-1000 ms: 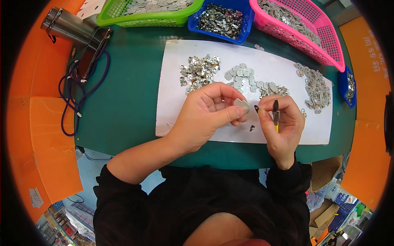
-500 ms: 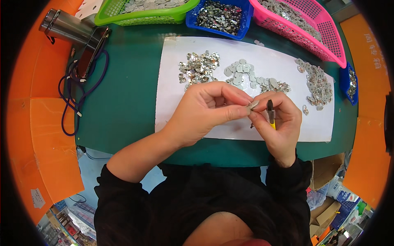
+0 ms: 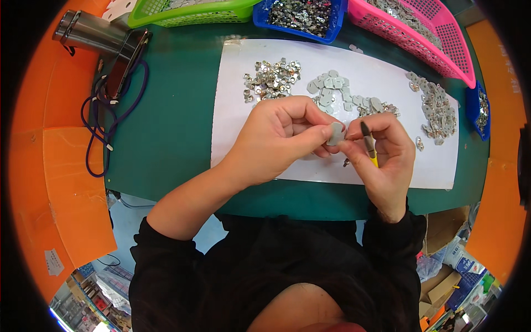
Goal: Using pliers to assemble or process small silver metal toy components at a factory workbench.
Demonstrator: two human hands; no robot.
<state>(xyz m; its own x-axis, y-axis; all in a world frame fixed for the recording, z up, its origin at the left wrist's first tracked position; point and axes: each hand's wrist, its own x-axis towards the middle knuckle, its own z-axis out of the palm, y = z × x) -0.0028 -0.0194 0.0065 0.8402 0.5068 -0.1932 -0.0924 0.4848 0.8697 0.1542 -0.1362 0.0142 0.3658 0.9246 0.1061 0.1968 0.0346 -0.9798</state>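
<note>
Above the white sheet (image 3: 238, 144), my left hand (image 3: 271, 138) pinches a small flat grey piece (image 3: 335, 134) between thumb and fingers. My right hand (image 3: 392, 160) is closed around a slim yellow-handled tool (image 3: 370, 145); its dark tip points up and away, and its exact kind is unclear. The right thumb and fingertips meet at the piece's edge. Just beyond my hands lie a heap of small shiny metal clips (image 3: 274, 80) and a group of flat grey pieces (image 3: 332, 86). Further right is a pile of grey pieces with metal parts (image 3: 438, 113).
Along the far edge stand a green basket (image 3: 193, 17), a blue bin (image 3: 326, 34) of metal parts and a pink basket (image 3: 412, 44). A smaller blue tray (image 3: 477, 119) sits at the right. A steel flask (image 3: 91, 32) and a purple cord (image 3: 145, 91) occupy the left.
The grey piece has turned so its flat face now shows. My right hand has shifted slightly right, with the tool tilting left. The whole view has moved a little.
</note>
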